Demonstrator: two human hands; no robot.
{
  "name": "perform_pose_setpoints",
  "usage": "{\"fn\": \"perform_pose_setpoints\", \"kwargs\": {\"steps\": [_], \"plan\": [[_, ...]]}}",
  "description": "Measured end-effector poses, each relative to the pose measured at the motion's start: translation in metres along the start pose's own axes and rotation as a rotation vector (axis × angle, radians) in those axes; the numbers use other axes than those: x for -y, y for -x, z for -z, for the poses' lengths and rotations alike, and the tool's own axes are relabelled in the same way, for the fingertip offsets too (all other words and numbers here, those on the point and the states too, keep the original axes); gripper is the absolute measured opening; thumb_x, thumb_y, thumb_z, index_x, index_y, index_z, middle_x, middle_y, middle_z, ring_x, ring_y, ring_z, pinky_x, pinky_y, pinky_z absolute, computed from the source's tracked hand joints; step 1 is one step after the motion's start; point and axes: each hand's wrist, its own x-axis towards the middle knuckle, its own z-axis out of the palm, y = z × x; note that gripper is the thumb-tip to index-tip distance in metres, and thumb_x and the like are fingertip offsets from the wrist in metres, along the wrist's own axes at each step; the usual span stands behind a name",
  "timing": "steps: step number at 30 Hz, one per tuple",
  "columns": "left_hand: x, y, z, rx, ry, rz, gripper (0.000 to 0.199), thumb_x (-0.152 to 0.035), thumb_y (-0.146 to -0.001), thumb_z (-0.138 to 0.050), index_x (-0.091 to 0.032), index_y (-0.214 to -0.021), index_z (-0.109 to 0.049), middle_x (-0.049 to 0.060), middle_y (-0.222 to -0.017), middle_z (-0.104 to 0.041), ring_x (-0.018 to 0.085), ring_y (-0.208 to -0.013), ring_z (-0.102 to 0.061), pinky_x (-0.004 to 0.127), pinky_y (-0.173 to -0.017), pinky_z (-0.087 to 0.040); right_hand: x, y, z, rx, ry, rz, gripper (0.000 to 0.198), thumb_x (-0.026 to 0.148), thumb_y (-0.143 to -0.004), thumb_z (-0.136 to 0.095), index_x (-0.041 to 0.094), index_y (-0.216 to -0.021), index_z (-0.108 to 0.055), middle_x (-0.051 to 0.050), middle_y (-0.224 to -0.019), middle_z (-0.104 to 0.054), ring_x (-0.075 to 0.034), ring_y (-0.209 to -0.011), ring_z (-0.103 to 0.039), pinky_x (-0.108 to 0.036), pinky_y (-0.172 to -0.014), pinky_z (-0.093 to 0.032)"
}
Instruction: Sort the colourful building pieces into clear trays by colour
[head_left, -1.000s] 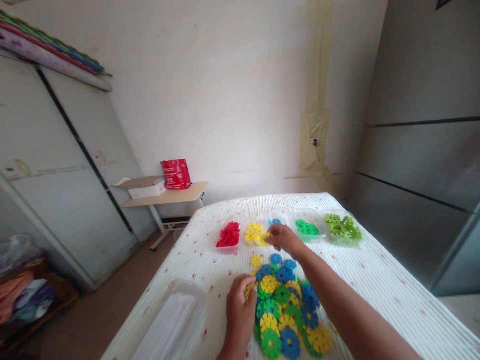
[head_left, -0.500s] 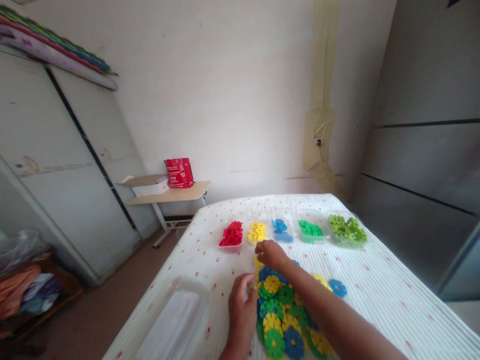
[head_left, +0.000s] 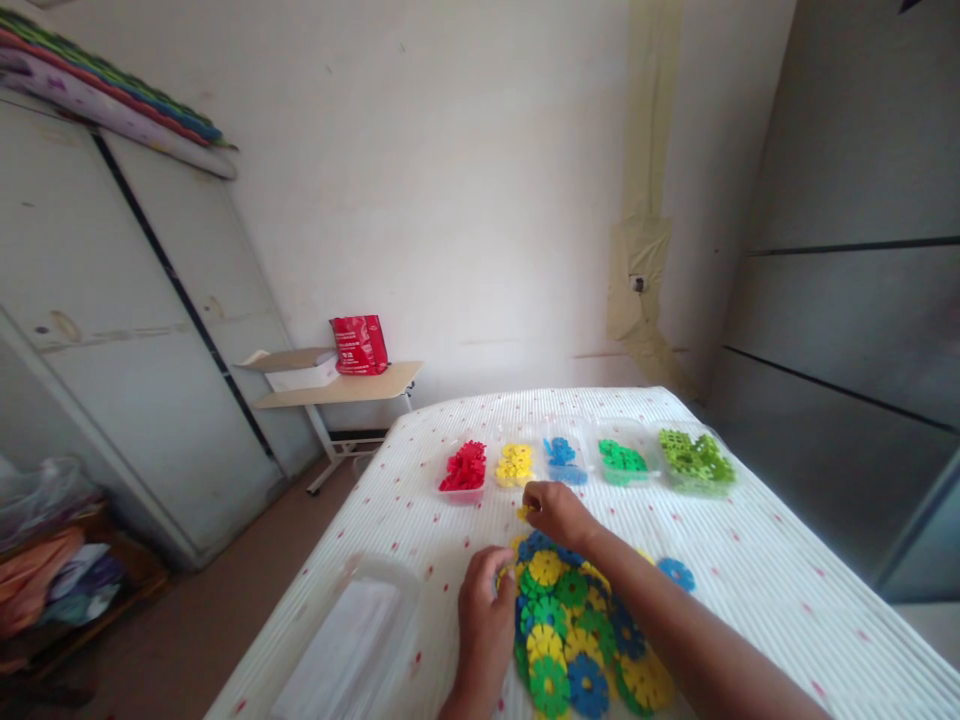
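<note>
A pile of yellow, blue and green notched plastic discs, snowflake-shaped building pieces (head_left: 551, 615), lies on the white cloth in front of me. My right hand (head_left: 559, 512) is above the far edge of the pile, its fingers pinched on a yellow disc (head_left: 523, 512) that is partly hidden. Along the pile's left edge rests my left hand (head_left: 484, 605), thumb and fingers curved but apart. I see nothing clearly held in it. My right forearm covers part of the pile.
Beyond the pile stand clear tubs of red (head_left: 463, 467), yellow (head_left: 514, 464), blue (head_left: 562, 460), green (head_left: 622, 458) and light green pieces (head_left: 696, 460). A clear box (head_left: 401, 610) lies at left. A loose blue disc (head_left: 677, 574) sits right of the pile.
My right hand has shifted slightly right, and its fingers have closed on a yellow disc, now lifted from the far edge of the pile. The left hand stays put.
</note>
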Motion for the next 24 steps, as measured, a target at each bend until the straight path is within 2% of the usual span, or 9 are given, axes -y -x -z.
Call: {"fn": "perform_pose_setpoints", "kwargs": {"steps": [6, 10, 16, 20, 24], "plan": [[0.003, 0.001, 0.000, 0.003, 0.002, -0.011, 0.021, -0.025, -0.078, -0.048, -0.018, -0.087, -0.065, 0.008, -0.091, -0.067, 0.022, -0.089, -0.062, 0.036, -0.083, -0.048, 0.000, 0.044, 0.014, 0.035, 0.020, 0.118, 0.017, 0.014, -0.074, -0.051, 0.019, -0.081, -0.065, -0.004, -0.086, -0.067, -0.015, -0.078, -0.058, -0.022, -0.063, -0.034], [0.003, 0.001, -0.001, -0.010, 0.000, -0.013, 0.022, -0.023, -0.076, -0.047, -0.018, -0.087, -0.066, 0.008, -0.090, -0.068, 0.021, -0.088, -0.062, 0.035, -0.083, -0.049, 0.002, 0.061, 0.014, 0.084, 0.022, 0.162, 0.017, 0.024, -0.079, -0.052, 0.021, -0.086, -0.067, -0.004, -0.086, -0.068, -0.019, -0.082, -0.060, -0.024, -0.067, -0.037], [0.002, -0.002, -0.001, -0.035, -0.004, -0.012, 0.021, -0.022, -0.074, -0.049, -0.018, -0.085, -0.067, 0.008, -0.089, -0.069, 0.021, -0.086, -0.063, 0.035, -0.081, -0.050, 0.001, 0.064, 0.015, 0.155, 0.028, 0.159, 0.029, 0.038, -0.074, -0.061, 0.023, -0.098, -0.066, -0.005, -0.096, -0.068, -0.023, -0.093, -0.059, -0.029, -0.077, -0.040], [0.001, -0.001, -0.001, -0.028, 0.000, -0.019, 0.021, -0.022, -0.075, -0.049, -0.018, -0.085, -0.067, 0.008, -0.089, -0.068, 0.021, -0.087, -0.063, 0.035, -0.082, -0.050, 0.000, 0.062, 0.012, 0.152, 0.031, 0.177, 0.028, 0.035, -0.072, -0.063, 0.023, -0.096, -0.066, -0.004, -0.095, -0.068, -0.023, -0.091, -0.059, -0.030, -0.080, -0.040], [0.000, -0.001, 0.000, -0.011, -0.006, -0.016, 0.022, -0.022, -0.075, -0.048, -0.018, -0.086, -0.066, 0.008, -0.090, -0.068, 0.021, -0.088, -0.063, 0.035, -0.083, -0.049, -0.003, 0.060, 0.010, 0.159, 0.010, 0.179, 0.028, 0.034, -0.071, -0.064, 0.023, -0.096, -0.067, -0.004, -0.095, -0.068, -0.022, -0.089, -0.059, -0.028, -0.075, -0.040]]}}
